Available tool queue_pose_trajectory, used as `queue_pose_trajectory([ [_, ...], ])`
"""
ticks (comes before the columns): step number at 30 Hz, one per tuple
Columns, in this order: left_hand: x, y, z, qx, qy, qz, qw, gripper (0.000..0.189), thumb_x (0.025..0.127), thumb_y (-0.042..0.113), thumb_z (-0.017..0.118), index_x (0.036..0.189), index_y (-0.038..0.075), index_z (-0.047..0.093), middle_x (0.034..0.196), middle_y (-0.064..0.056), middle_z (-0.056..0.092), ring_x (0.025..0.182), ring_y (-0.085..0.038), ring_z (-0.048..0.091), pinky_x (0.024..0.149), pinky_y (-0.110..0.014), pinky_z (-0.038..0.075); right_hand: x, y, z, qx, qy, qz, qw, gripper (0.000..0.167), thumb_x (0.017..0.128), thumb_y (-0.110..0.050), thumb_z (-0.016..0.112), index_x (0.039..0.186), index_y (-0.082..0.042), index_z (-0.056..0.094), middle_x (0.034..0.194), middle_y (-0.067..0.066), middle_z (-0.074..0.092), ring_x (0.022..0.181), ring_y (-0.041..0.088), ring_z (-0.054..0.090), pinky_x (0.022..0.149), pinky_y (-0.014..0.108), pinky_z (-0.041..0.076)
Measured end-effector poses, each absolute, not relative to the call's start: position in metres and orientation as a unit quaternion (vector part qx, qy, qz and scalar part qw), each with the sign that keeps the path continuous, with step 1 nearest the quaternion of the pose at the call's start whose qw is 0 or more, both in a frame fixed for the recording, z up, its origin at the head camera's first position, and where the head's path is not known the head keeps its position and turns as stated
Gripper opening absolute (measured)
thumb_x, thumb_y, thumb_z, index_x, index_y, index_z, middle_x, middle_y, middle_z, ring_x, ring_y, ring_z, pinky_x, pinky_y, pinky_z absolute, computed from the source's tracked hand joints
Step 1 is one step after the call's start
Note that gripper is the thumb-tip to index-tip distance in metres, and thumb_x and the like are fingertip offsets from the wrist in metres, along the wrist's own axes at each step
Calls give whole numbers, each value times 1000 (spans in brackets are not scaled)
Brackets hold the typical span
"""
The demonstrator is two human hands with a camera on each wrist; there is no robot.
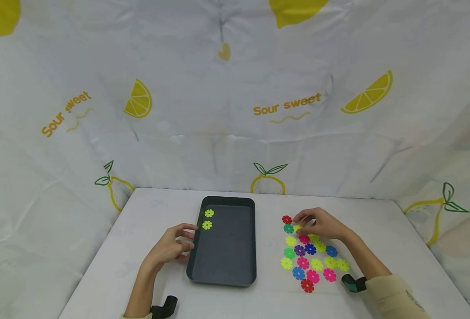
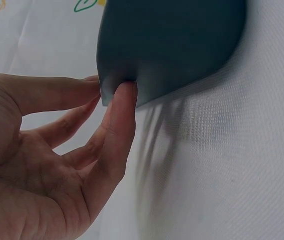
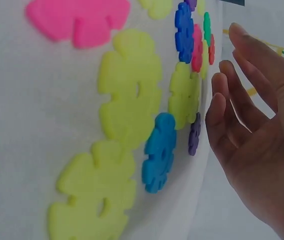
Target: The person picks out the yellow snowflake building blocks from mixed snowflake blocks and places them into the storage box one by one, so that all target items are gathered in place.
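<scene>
My left hand [image 1: 170,244] is at the left side of a dark grey rectangular tray [image 1: 227,261]. In the left wrist view, its fingers pinch the wall of the tray [image 2: 172,45] near a corner. Two yellow-green snowflake discs lie in the tray's far left part, a farther one [image 1: 209,213] and a nearer one [image 1: 206,225]. My right hand [image 1: 319,223] hovers over the far end of a group of loose discs, its curved fingertips close to a yellow disc [image 1: 297,227]. In the right wrist view, the right hand [image 3: 252,115] has nothing between its parted thumb and fingers.
Flat plastic snowflake discs, among them red [image 1: 307,285], blue [image 1: 298,273], green [image 1: 289,253], pink [image 1: 329,274] and purple [image 1: 300,250] ones, lie right of the tray on a white table [image 1: 139,221]. Behind hangs a lemon-print curtain [image 1: 203,146].
</scene>
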State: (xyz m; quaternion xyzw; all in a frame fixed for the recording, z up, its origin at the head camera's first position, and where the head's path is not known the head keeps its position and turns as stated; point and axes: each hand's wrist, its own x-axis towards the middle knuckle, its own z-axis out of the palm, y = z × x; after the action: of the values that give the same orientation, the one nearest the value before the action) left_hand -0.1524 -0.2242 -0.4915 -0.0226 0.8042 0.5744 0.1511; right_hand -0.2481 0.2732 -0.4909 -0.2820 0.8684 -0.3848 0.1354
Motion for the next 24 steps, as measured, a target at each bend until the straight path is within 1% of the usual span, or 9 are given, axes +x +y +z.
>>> queue_pose_trajectory([
  [6,-152,-225,-492,-15,806,572,151,61,89,-3,69,149,6,60,131,-24,64,91,-25,71,72,-41,67,-252,277,-500,-271,872,-384,135,33,94,-16,84,120,2,76,112,17,77,92,16,67,82,20,59],
  [10,-152,-225,-493,-18,806,572,150,60,89,-3,70,148,6,60,131,-23,64,91,-25,71,71,-41,67,-254,278,-504,-260,878,-380,130,32,92,-16,86,119,0,77,108,14,77,90,15,66,80,18,58],
  [14,-153,-224,-492,-25,805,574,150,59,90,-4,69,147,7,61,130,-22,64,92,-25,71,71,-39,67,-256,277,-506,-248,882,-378,133,33,92,-17,87,119,-2,77,108,11,77,91,15,65,79,18,58],
  [20,-154,-225,-492,-30,803,575,152,58,90,-4,68,146,8,62,129,-21,64,91,-24,71,72,-40,67,-258,275,-507,-229,892,-370,123,32,91,-18,87,118,-4,77,109,10,77,93,16,66,78,17,58],
  [24,-154,-225,-493,-27,805,574,150,59,89,-4,68,146,8,62,129,-21,64,90,-24,71,72,-40,67,-259,276,-506,-214,897,-368,122,36,89,-22,89,120,-5,78,110,10,78,94,15,66,78,17,59],
])
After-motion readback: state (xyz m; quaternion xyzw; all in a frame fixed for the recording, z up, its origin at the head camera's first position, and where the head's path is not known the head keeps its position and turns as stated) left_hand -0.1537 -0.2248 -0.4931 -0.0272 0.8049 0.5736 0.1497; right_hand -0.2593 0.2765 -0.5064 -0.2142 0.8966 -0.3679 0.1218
